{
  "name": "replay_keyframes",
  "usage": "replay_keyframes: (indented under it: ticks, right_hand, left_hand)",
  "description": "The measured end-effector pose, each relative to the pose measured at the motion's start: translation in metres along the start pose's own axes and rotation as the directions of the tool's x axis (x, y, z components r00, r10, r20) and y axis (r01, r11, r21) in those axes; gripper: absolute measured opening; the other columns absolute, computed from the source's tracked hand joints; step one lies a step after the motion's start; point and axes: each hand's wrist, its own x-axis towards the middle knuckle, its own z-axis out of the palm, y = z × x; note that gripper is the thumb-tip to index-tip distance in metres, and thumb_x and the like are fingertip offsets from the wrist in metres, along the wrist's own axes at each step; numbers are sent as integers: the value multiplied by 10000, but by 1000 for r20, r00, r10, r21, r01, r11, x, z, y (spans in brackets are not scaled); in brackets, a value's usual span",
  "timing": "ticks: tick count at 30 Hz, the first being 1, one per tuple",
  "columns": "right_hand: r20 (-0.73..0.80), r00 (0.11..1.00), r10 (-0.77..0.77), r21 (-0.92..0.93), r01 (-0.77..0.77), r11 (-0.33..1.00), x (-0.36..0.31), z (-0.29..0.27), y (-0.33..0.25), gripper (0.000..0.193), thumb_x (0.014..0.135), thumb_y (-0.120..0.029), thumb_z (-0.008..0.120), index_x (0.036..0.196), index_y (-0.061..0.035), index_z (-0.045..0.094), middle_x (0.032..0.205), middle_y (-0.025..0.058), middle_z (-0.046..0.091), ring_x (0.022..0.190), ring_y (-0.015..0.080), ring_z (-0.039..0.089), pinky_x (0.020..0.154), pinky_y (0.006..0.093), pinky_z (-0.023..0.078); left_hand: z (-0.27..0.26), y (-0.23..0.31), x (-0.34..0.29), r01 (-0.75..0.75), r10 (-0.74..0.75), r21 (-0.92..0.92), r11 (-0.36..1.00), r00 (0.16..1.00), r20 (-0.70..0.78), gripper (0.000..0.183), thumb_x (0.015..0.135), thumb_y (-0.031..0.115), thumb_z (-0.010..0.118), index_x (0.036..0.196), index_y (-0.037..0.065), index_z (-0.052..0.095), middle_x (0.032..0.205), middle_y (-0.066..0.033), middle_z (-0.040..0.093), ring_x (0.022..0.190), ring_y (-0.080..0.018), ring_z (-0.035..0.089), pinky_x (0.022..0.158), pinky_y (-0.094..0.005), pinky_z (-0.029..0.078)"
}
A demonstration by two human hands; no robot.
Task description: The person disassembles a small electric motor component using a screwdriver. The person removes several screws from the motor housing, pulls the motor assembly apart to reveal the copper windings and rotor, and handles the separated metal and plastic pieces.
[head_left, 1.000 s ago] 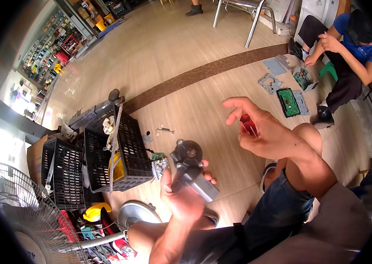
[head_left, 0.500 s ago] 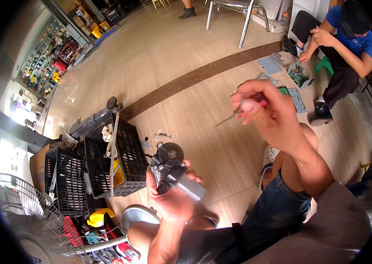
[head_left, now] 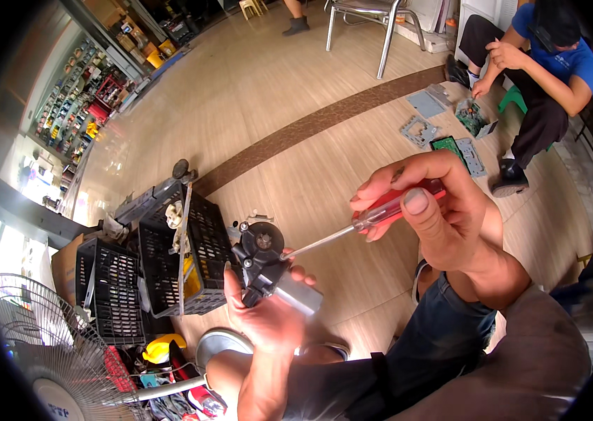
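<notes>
A small gear motor (head_left: 260, 257), with a round black housing and a silver metal can, rests in my left hand (head_left: 268, 324). My fingers wrap round it from below, its black round end pointing away from me. In my right hand (head_left: 443, 217) I grip a screwdriver (head_left: 385, 210) with a clear red handle. Its thin metal shaft slants down to the left, and the tip meets the right edge of the black housing beside a screw. Whether the tip sits in the screw head I cannot tell.
Black plastic crates (head_left: 187, 259) stand to the left, behind a fan (head_left: 58, 358). A grey round base (head_left: 223, 344) sits near my leg. Circuit boards (head_left: 448, 146) and metal plates lie at the far right, by a seated person (head_left: 556, 63) working. A metal chair (head_left: 384, 35) stands at the back.
My right hand has brought the screwdriver down and to the left, so its tip now reaches the motor housing. The motor in my left hand has shifted slightly left.
</notes>
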Motion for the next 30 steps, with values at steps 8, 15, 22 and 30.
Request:
replay_keyframes:
  ticks: [8,15,22,30]
  right_hand:
    - [-36,999,3,60,-1,998,-2,4,3,218,1041,-131,551,1137,63,520,1085,212,683,942,203,712,695,286,619]
    - [-30,1000,-2,68,4,998,-1,6,7,202,1036,-111,557,1128,65,523,1079,213,685,915,195,712,691,280,613]
    - [32,994,-100,24,100,995,-2,7,12,192,1010,-68,598,1114,83,541,1052,213,695,833,176,711,698,276,596]
    - [137,991,8,-44,-2,999,-2,4,8,223,1059,-150,496,1162,43,452,1071,268,646,879,273,722,680,335,628]
  left_hand:
    - [0,2,-3,-16,17,19,1000,1000,-8,687,980,600,474,1342,22,557,1132,-212,663,854,-317,629,812,-503,467]
    - [-2,3,-3,-21,21,23,1000,999,-24,680,990,592,456,1335,16,564,1132,-210,673,864,-329,640,822,-510,473]
    - [-7,3,-2,-55,58,97,994,998,-27,674,1010,573,419,1303,-13,581,1154,-193,673,885,-328,650,835,-504,501]
    - [-6,2,-1,-50,53,91,995,998,-24,687,1010,575,413,1290,-29,579,1162,-188,666,888,-320,644,844,-490,505]
